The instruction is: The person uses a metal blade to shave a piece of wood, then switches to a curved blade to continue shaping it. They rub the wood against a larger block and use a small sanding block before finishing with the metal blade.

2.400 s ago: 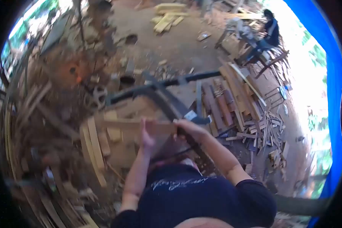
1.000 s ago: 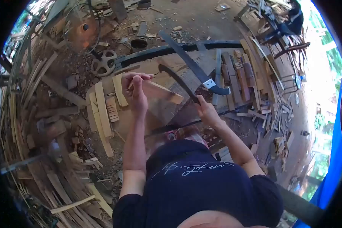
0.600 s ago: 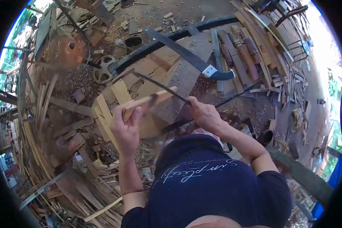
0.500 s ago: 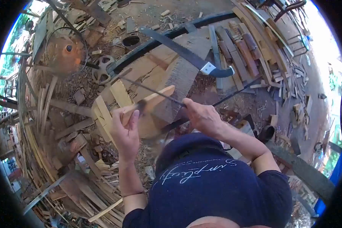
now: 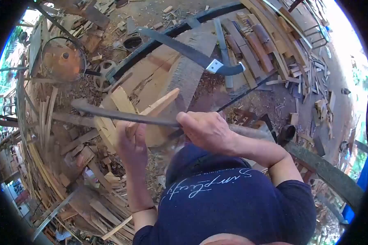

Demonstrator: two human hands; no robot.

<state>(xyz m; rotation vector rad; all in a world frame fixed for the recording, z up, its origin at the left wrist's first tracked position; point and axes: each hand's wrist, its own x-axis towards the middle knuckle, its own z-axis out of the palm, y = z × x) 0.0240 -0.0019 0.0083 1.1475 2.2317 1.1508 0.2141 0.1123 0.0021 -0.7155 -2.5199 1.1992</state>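
In the head view my right hand [image 5: 206, 130] is wrapped round the handle of a machete [image 5: 118, 115]. The long dark blade points left and crosses over my left hand [image 5: 131, 143]. That left hand grips a short pale piece of wood [image 5: 163, 102] near its lower end; the blade and motion blur partly hide the fingers. Beneath the wood is a large cracked wooden block [image 5: 147, 83]. A handsaw [image 5: 180, 48] with a dark curved handle lies across the block's far part. Pale wood strips [image 5: 122, 100] lean at the block's left edge.
A stack of cut wood pieces [image 5: 259, 49] lies to the right of the block. A round fan [image 5: 64, 59] stands at the far left. Long wood strips [image 5: 106, 216] pile up at the lower left. Chips and offcuts litter the ground.
The machete has swung left and its broad side now shows over my left hand. The wood piece has shifted slightly left, and the whole view has moved a little.
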